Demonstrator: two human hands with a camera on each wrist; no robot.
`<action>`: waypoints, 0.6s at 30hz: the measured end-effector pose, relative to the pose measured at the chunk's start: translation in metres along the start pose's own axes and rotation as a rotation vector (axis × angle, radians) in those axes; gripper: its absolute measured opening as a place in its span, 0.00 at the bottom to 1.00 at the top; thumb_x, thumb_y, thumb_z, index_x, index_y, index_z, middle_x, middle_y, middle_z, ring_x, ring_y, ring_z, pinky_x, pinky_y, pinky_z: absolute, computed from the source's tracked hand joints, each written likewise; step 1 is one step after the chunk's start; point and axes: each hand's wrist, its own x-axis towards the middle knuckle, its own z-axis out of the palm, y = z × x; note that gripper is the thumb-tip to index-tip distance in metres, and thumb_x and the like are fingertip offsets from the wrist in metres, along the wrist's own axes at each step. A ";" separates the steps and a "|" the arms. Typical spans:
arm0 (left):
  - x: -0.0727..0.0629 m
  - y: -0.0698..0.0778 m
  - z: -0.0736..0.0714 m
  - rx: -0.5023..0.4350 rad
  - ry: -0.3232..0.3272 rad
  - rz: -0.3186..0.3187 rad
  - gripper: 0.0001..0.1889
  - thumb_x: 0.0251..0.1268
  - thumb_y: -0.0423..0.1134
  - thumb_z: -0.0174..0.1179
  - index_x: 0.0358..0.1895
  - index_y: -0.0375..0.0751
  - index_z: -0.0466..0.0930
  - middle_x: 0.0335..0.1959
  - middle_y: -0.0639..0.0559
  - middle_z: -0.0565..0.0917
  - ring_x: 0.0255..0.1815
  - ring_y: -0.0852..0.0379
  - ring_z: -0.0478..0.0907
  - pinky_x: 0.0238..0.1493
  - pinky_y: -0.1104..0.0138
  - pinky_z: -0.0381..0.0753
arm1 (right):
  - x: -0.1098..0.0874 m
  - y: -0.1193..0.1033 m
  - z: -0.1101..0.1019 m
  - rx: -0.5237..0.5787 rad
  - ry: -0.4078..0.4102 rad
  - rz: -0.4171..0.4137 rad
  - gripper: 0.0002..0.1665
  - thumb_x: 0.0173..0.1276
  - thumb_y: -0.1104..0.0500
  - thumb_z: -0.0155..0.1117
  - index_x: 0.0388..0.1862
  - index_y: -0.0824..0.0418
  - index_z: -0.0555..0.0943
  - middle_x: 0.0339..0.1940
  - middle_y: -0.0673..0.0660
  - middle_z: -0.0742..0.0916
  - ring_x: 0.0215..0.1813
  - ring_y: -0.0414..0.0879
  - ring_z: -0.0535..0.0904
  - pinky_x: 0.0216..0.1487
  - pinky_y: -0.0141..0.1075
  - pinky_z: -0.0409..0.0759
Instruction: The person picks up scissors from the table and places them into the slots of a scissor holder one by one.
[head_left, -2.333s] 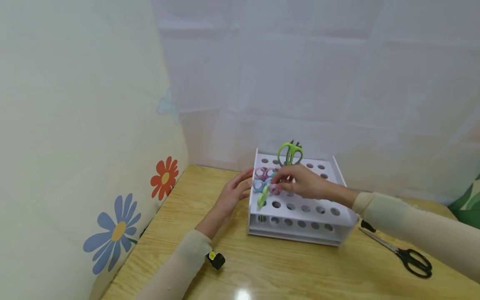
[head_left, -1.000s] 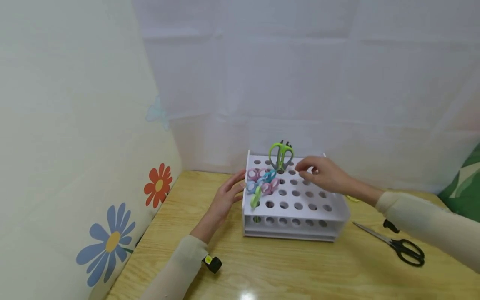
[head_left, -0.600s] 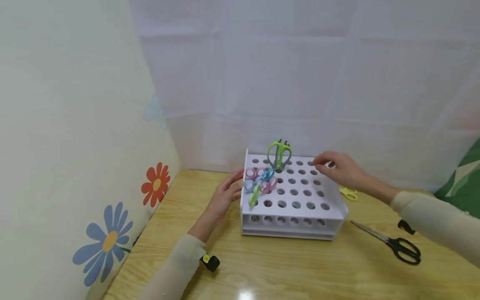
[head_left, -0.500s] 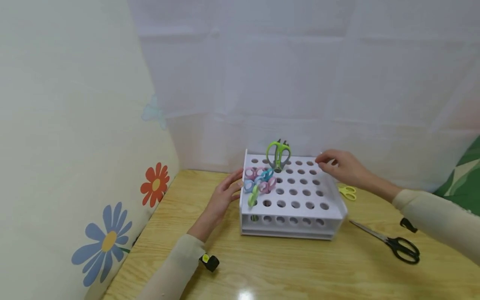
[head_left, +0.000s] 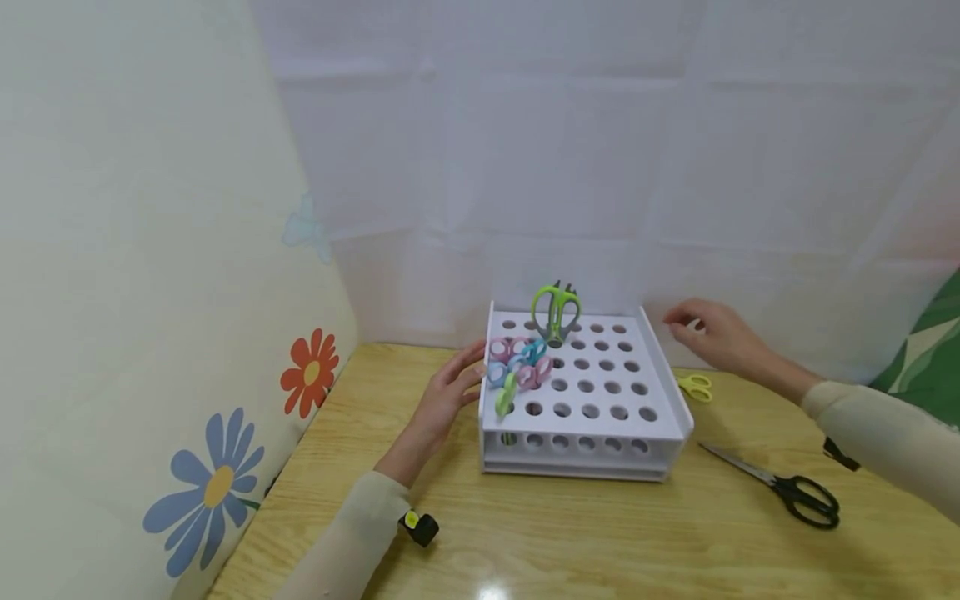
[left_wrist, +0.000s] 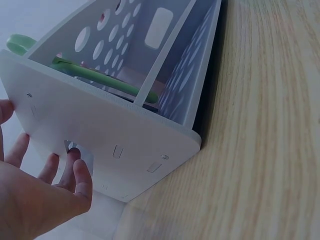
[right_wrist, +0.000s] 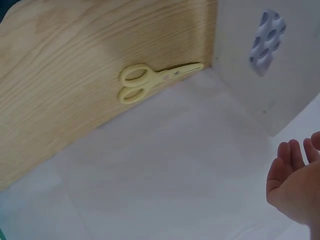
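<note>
A white rack with rows of round holes (head_left: 577, 425) stands on the table. Small scissors with pink, blue and teal handles sit clustered at its left, along with a light green pair (head_left: 506, 395). Behind them, larger green-and-grey scissors (head_left: 557, 323) stand upright. My left hand (head_left: 438, 404) touches the rack's left side wall; the left wrist view shows a fingertip at its cut-out slot. Off the rack's right side, my right hand (head_left: 711, 333) hovers with loosely bent fingers and nothing in them. Yellow scissors (right_wrist: 152, 80) lie on the table below it.
Black-handled scissors (head_left: 783, 487) lie on the table (head_left: 570, 542) to the right of the rack, blades pointing toward it. A white sheet (head_left: 480, 167) hangs behind. A wall with printed flowers (head_left: 307, 371) borders the left side.
My right hand has let go at the clustered scissors and moved right, past the rack's right wall, uncovering the yellow scissors. My left hand has stayed at the rack's left side.
</note>
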 end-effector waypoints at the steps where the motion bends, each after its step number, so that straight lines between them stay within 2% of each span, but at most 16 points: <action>1: 0.000 0.000 0.000 0.002 0.000 0.001 0.25 0.78 0.43 0.58 0.74 0.51 0.71 0.70 0.50 0.73 0.65 0.44 0.73 0.63 0.46 0.72 | -0.001 0.003 0.001 -0.005 0.000 0.005 0.10 0.73 0.67 0.63 0.50 0.71 0.83 0.45 0.65 0.87 0.46 0.59 0.82 0.45 0.54 0.79; 6: -0.001 -0.001 -0.001 0.000 0.006 0.009 0.24 0.79 0.40 0.56 0.74 0.51 0.71 0.70 0.51 0.73 0.65 0.44 0.73 0.63 0.47 0.72 | -0.004 0.018 0.005 -0.030 -0.010 0.015 0.10 0.73 0.68 0.63 0.49 0.72 0.83 0.45 0.66 0.86 0.47 0.60 0.82 0.46 0.57 0.79; 8: 0.000 -0.002 -0.001 0.007 0.013 0.005 0.24 0.78 0.43 0.58 0.73 0.53 0.73 0.69 0.52 0.74 0.65 0.45 0.73 0.63 0.48 0.73 | -0.006 0.025 0.008 -0.041 -0.015 0.008 0.10 0.71 0.69 0.63 0.49 0.73 0.83 0.45 0.66 0.86 0.46 0.60 0.82 0.46 0.58 0.79; 15: 0.001 -0.003 -0.001 -0.030 -0.006 0.029 0.23 0.78 0.40 0.57 0.73 0.51 0.73 0.70 0.47 0.72 0.65 0.43 0.73 0.64 0.44 0.70 | -0.013 0.053 0.017 -0.077 -0.085 0.010 0.11 0.69 0.70 0.64 0.47 0.76 0.82 0.41 0.65 0.85 0.43 0.60 0.81 0.45 0.58 0.80; 18: 0.001 -0.002 0.000 -0.025 -0.010 0.029 0.24 0.77 0.41 0.58 0.73 0.51 0.73 0.70 0.48 0.73 0.65 0.44 0.74 0.64 0.44 0.70 | -0.018 0.067 0.021 -0.079 -0.092 -0.010 0.10 0.66 0.72 0.65 0.45 0.77 0.82 0.38 0.65 0.85 0.41 0.61 0.82 0.44 0.58 0.80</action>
